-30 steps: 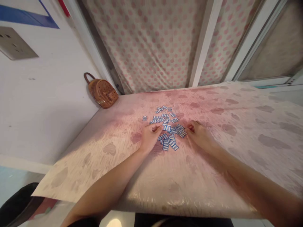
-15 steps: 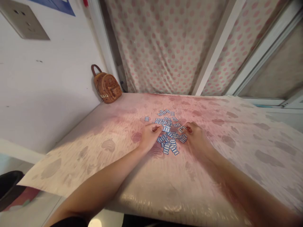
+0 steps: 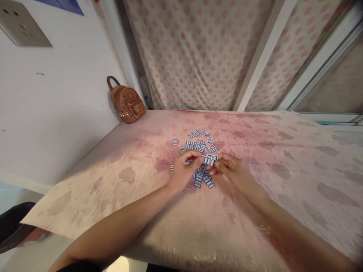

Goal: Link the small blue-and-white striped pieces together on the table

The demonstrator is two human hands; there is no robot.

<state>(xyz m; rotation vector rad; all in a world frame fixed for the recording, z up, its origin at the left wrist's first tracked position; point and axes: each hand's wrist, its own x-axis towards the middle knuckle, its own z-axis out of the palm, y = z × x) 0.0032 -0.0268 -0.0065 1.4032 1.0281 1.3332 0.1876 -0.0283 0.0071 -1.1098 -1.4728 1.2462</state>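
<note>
Small white cards with blue-edged bars (image 3: pixel 210 159) are held up between my two hands, overlapping each other. My left hand (image 3: pixel 183 169) pinches their left side between thumb and fingers. At their right side, the closed thumb and fingers of my right hand (image 3: pixel 233 166) grip them too. Under and beyond both hands lies a loose scatter of similar cards (image 3: pixel 198 180) on the table, partly hidden by my fingers. One card (image 3: pixel 175 142) sits apart to the left.
A patterned pinkish cloth (image 3: pixel 127 211) covers the table. A small brown backpack (image 3: pixel 128 102) stands at the far left corner by the wall. A dotted curtain (image 3: pixel 193 56) hangs behind the table. A dark container (image 3: pixel 14 223) is low on the left.
My right hand has lifted a card from the pile and moved left to meet my left hand. My left hand has shifted slightly right with its card. The view has tilted slightly.
</note>
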